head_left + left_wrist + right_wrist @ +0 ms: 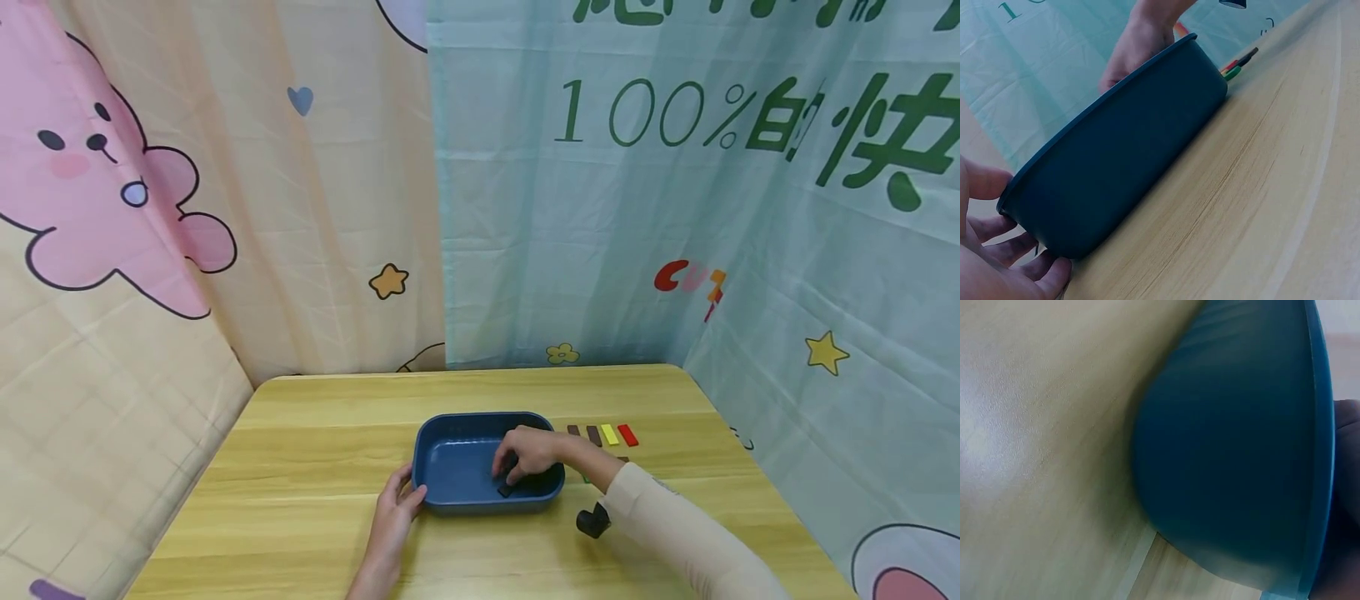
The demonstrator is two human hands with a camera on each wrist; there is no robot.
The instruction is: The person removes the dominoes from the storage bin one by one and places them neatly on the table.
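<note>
On the table sits a blue rectangular tub point(450, 506). My left hand point(395, 498) grips its left end, thumb at the rim; in the left wrist view, the fingers wrap the tub's outer wall point(1116, 144). The right hand point(530, 450) reaches down inside the tub, fingers curled and pointing down, and pinches a small dark strip point(506, 491) near the tub's front wall. In the right wrist view the tub's wall point(1229, 437) hides most of that hand, and only a shadowed part point(1349, 456) shows past the rim.
Right of the tub lie small flat strips in a row: two brown ones point(594, 436), a yellow one point(610, 435) and a red one point(628, 435). The right forearm partly covers more strips nearer the front. Printed curtains point(337, 208) hang behind the wooden table point(300, 483).
</note>
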